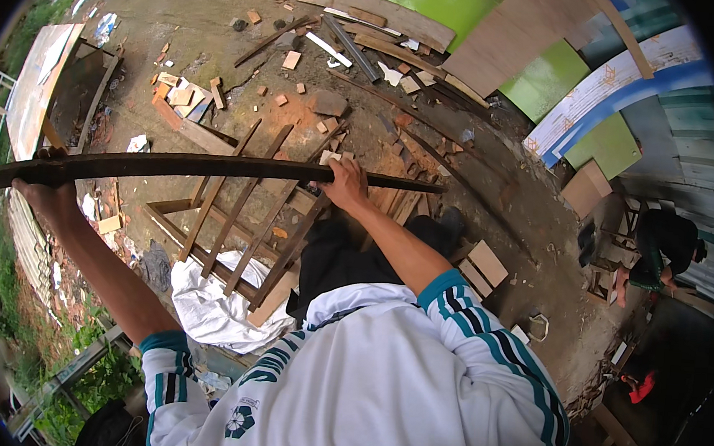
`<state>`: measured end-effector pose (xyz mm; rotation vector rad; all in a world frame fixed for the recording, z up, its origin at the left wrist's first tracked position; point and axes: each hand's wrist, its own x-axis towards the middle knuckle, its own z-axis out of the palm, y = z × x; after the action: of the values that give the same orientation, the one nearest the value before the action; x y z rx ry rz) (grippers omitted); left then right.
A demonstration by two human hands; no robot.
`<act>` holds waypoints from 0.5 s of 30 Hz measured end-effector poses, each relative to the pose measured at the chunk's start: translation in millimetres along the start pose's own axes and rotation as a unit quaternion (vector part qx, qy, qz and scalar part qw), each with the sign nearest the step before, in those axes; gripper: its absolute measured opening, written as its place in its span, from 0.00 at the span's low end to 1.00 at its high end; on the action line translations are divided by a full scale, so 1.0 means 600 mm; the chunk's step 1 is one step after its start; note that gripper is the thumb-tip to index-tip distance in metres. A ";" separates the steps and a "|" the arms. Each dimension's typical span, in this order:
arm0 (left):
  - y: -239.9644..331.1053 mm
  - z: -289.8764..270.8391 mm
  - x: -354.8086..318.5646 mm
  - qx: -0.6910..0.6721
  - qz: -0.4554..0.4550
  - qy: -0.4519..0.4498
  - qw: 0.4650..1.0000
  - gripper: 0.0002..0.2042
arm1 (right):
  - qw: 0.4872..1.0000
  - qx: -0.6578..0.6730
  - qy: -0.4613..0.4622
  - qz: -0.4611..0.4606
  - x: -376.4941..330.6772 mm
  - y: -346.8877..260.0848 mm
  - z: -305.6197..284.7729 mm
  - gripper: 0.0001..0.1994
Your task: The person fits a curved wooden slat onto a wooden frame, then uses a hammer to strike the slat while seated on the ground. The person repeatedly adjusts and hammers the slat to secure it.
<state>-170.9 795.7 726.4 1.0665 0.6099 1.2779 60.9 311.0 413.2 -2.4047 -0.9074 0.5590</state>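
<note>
A long dark wooden plank (202,166) spans the view from left to right, raised above the ground in both my hands. My left hand (51,190) is wrapped round its left end, arm stretched out. Near the middle right of the plank, my right hand (346,183) grips it with the fingers curled over. Beneath the plank lies a slatted wooden frame (235,230), its bars running at a slant in front of my legs. A crumpled white cloth (212,300) lies against the frame's near side.
Wood scraps (187,96) and loose boards litter the dirt ground. Green panels (544,78) and a brown sheet (514,34) lean at the far right. A table (42,89) stands at left. Another person (665,247) bends down at right. Small boards (483,268) lie right of my legs.
</note>
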 end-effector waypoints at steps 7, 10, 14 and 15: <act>0.020 0.206 -0.202 0.053 0.025 0.097 0.994 0.30 | 0.997 0.048 -0.045 -0.050 -0.011 0.134 -0.066 0.30; 0.038 0.314 -0.334 0.073 0.088 0.139 0.984 0.29 | 0.992 0.045 -0.072 -0.096 -0.022 0.214 -0.099 0.29; 0.049 0.488 -0.469 0.096 0.111 0.164 0.976 0.27 | 0.971 0.067 -0.194 -0.124 -0.046 0.319 -0.153 0.31; 0.060 0.507 -0.480 0.096 0.118 0.131 0.980 0.26 | 0.963 0.074 -0.229 -0.121 -0.058 0.333 -0.170 0.32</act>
<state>6.0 429.8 834.3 1.1643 0.8385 1.6066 188.2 125.4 383.8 -2.0209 -1.2785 1.0712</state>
